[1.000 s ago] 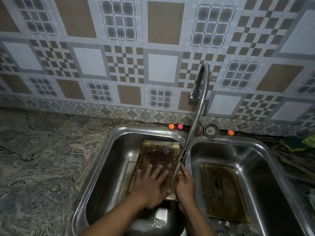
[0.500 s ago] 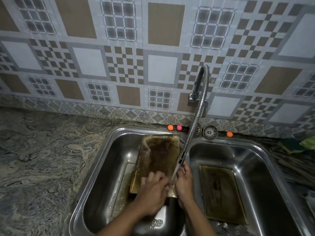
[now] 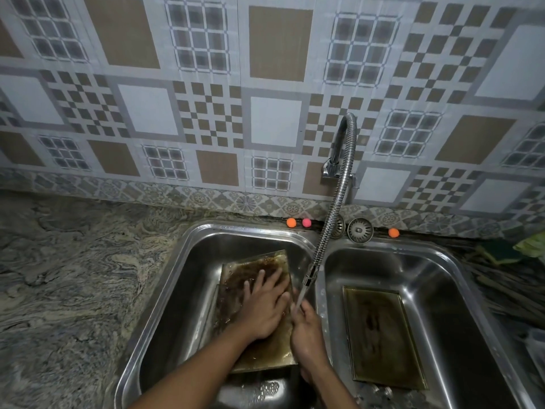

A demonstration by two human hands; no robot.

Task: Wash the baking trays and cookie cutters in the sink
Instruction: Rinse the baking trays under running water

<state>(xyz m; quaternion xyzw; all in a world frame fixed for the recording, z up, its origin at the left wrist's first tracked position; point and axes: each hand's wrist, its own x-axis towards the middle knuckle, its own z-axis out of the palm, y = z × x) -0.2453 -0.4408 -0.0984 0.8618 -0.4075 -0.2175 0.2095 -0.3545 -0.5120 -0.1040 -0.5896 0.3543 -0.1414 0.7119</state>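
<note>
Baking tray [image 3: 256,354], lower centre: my left hand [image 3: 263,308] pressed flat on it, fingers spread; right hand [image 3: 306,335] gripping its edge.

Bare forearms [image 3: 203,367], no sleeves

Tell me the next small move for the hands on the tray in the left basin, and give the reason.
Probably rub the left hand up toward the far end of the tray. The hand lies flat mid-tray, brown grime covers the surface beyond its fingers, and the right hand steadies the tray's right edge under the water from the tap.
</note>
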